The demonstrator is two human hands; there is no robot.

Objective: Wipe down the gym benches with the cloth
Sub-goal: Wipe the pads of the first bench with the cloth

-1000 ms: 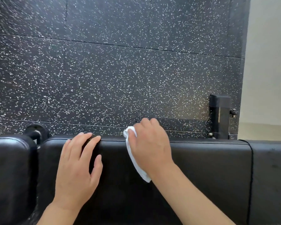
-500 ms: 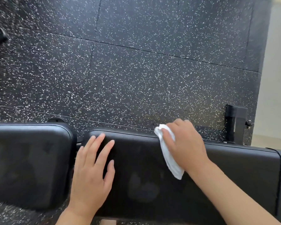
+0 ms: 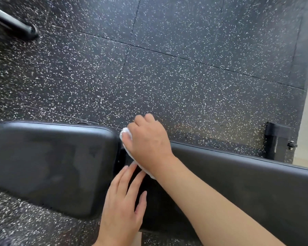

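- Since half a second ago, our right hand point(image 3: 148, 144) has slid the white cloth point(image 3: 125, 137) leftward to the gap between the two pads.
- The speckled rubber floor point(image 3: 167, 77) lies beyond; a black frame post point(image 3: 276, 141) stands far right.
- The long pad point(image 3: 238, 183), smooth black vinyl, runs rightward; the rounded seat pad point(image 3: 48, 166) sits just left of the cloth.
- Right fingers curl round the bunched cloth, pressing it at the long pad's far corner.
- Left hand point(image 3: 123, 206) rests flat, fingers point(image 3: 126, 176) straight, holding nothing, nearer us.

Bench pad point(image 3: 50, 167) smooth, glossy; cloth point(image 3: 125, 133) soft.
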